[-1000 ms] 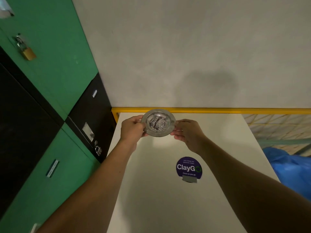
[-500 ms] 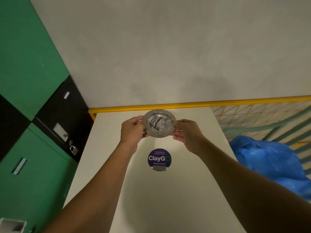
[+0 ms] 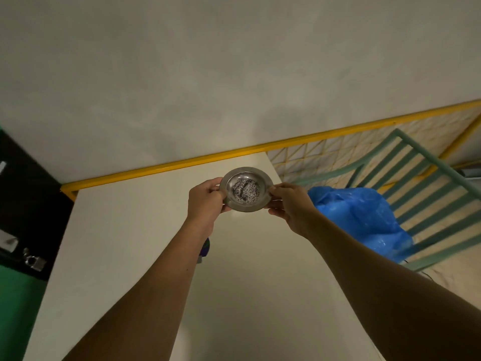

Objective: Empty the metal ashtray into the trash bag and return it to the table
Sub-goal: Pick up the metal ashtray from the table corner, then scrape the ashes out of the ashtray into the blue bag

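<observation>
A round metal ashtray [image 3: 246,189] with grey-black ash in its bowl is held level above the far right part of the cream table [image 3: 125,246]. My left hand [image 3: 207,201] grips its left rim and my right hand [image 3: 290,204] grips its right rim. The blue trash bag [image 3: 361,220] lies just beyond the table's right edge, to the right of my right hand.
A yellow rail [image 3: 166,166] runs along the wall behind the table. A teal slatted frame [image 3: 429,183] and yellow mesh [image 3: 325,157] stand behind the bag. Black and green lockers [image 3: 23,204] flank the table's left side. A purple sticker [image 3: 205,247] peeks out beside my left forearm.
The view has swung to the right and both hands have carried the ashtray toward the table's right edge, nearer the blue bag. The purple sticker is now mostly hidden by my left arm.
</observation>
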`<state>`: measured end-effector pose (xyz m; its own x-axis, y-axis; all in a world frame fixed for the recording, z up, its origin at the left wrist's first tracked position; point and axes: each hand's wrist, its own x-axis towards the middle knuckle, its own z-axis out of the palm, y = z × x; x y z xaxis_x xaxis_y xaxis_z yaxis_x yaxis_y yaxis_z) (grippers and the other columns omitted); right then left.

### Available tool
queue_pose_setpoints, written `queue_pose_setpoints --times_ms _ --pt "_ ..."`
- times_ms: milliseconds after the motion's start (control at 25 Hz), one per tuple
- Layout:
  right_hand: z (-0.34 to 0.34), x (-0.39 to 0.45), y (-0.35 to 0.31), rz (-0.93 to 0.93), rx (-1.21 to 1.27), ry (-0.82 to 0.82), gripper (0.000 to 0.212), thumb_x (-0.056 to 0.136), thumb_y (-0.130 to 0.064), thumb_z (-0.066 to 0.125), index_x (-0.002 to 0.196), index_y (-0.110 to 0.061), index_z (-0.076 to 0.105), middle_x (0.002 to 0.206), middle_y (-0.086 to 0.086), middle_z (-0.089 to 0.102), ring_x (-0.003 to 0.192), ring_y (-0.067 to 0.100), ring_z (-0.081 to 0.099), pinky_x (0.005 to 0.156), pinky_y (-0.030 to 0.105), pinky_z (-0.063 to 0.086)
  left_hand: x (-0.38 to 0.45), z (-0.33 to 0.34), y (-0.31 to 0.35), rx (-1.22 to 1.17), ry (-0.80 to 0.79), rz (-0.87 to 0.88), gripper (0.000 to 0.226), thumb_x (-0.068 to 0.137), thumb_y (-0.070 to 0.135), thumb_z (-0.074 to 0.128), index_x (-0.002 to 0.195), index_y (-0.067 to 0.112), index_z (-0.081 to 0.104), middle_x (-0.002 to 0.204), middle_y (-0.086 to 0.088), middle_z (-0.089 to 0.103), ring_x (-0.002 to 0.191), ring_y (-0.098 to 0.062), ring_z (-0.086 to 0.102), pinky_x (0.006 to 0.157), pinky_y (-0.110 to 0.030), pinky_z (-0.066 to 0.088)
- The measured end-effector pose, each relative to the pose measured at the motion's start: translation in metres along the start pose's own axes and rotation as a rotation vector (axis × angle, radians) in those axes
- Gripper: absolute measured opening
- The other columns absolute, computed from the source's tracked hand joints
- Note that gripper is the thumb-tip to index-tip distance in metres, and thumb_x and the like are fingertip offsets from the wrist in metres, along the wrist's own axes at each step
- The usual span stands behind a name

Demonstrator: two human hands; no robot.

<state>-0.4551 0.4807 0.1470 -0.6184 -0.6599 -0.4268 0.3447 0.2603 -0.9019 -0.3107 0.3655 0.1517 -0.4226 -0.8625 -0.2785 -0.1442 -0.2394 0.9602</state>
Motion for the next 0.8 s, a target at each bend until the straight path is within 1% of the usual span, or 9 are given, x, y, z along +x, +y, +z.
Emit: queue_pose_setpoints --times_ms 120,280,440,520,600,680,800 --pt "-0.034 0.004 0.008 0.015 0.029 0.047 0.013 0.098 -0.007 0.051 0.104 -0.002 0.061 0.085 0.012 0.069 0.07 0.02 0.068 0.058 0.028 0.051 0.005 0.034 -0.01 0.033 -0.05 -0.013 0.038 0.085 -0.005 0.058 0.114 0.013 0.072 0.102 -0.013 0.074 0.087 -0.025 0.073 0.061 -0.028 0.057" --pt "-0.077 0.01 0.02 0.03 0.064 0.098 0.014 0.099 -0.007 0.05 0.103 -0.002 0.062 0.087 0.013 0.07 0.07 0.02 0.068 0.055 0.027 0.051 0.009 0.079 -0.024 0.072 -0.108 -0.031 0.039 0.085 -0.006 0.056 0.114 0.014 0.072 0.098 -0.011 0.073 0.087 -0.026 0.073 0.065 -0.031 0.059" --pt "-0.118 0.018 0.035 0.06 0.067 0.179 0.019 0.099 -0.009 0.051 0.109 0.0 0.064 0.086 0.013 0.072 0.069 0.019 0.069 0.056 0.027 0.053 0.015 0.125 -0.042 0.107 -0.154 -0.059 0.039 0.084 -0.007 0.056 0.113 0.013 0.073 0.098 -0.012 0.073 0.09 -0.029 0.072 0.068 -0.036 0.06" --pt "-0.135 0.023 0.041 0.079 0.082 0.198 0.018 0.1 -0.009 0.05 0.109 0.0 0.063 0.087 0.015 0.071 0.07 0.02 0.068 0.055 0.026 0.051 0.019 0.146 -0.051 0.127 -0.163 -0.069 0.038 0.085 -0.005 0.056 0.115 0.013 0.072 0.097 -0.011 0.072 0.09 -0.03 0.072 0.071 -0.04 0.061" --pt "-0.151 0.028 0.047 0.094 0.096 0.219 0.016 0.1 -0.009 0.049 0.104 -0.003 0.063 0.086 0.014 0.07 0.069 0.02 0.068 0.055 0.026 0.051 0.024 0.164 -0.062 0.15 -0.177 -0.084 0.037 0.085 -0.002 0.057 0.118 0.012 0.07 0.099 -0.011 0.072 0.091 -0.029 0.072 0.074 -0.042 0.062" --pt "-0.166 0.035 0.053 0.112 0.117 0.243 0.014 0.1 -0.009 0.049 0.097 -0.005 0.062 0.083 0.012 0.07 0.068 0.019 0.067 0.057 0.027 0.051 0.032 0.182 -0.073 0.176 -0.201 -0.097 0.038 0.086 0.001 0.058 0.12 0.011 0.068 0.102 -0.011 0.073 0.092 -0.028 0.072 0.072 -0.041 0.062" --pt "-0.187 0.05 0.064 0.138 0.148 0.277 0.015 0.101 -0.009 0.049 0.095 -0.005 0.062 0.082 0.012 0.069 0.07 0.019 0.067 0.057 0.027 0.051 0.047 0.208 -0.088 0.149 -0.237 -0.16 0.036 0.088 0.009 0.058 0.123 0.011 0.065 0.107 -0.012 0.071 0.093 -0.027 0.071 0.063 -0.034 0.059"
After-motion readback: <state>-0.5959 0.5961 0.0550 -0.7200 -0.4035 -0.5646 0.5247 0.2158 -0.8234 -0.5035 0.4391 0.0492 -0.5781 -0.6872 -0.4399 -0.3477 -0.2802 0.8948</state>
